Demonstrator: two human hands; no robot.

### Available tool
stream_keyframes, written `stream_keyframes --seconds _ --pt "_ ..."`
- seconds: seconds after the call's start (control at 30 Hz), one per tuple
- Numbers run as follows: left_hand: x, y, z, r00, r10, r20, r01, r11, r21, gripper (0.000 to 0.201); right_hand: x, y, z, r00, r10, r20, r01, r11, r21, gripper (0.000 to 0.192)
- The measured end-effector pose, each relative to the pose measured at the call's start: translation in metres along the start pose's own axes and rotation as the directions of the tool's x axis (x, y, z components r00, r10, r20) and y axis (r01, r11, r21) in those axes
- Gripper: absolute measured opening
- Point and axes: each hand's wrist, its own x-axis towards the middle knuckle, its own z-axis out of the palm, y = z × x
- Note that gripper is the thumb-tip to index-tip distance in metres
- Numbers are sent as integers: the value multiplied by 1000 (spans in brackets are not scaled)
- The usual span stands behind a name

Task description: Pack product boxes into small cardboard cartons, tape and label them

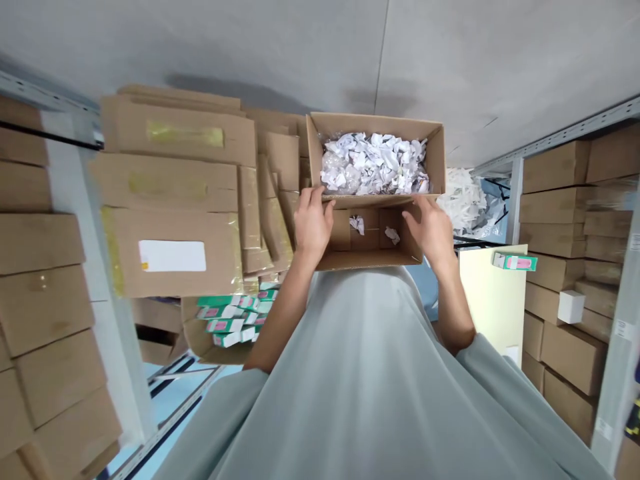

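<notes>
Both left hand [313, 223] and right hand [433, 228] grip the near box [370, 259] by its far corners, fingers [316, 195] bent, open room between.

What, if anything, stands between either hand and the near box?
Nothing visible: the left hand is at the left end of the near box, the right hand at its right end. The far box, holding crumpled paper, sits just beyond, not between.

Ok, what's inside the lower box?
Two crumpled paper scraps show inside the lower box. Anything directly beneath them is covered, and the right hand hides part of one end.
</notes>
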Motion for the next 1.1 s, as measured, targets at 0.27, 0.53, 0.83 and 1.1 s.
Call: stream_keyframes --seconds 0.27,0.53,0.83,1.1 --pt "1 2 2 1000 0 -25 1 998 67 38 152 9 20 945 40 326 50 963 -263 71" --pt "0 2 6 999 -23 -44 23 1000 -4 39 154 20 19 972 -25 236 89 960 -265 53" --pt "1 -6 12 999 -35 -23 32 995 -90 47 -21 -2 -48 972 -229 46 223 968 116 56" --pt "1 -6 13 1000 5 -11 -6 995 -101 46 -49 -11 10 971 -63 232 58 998 28 84"
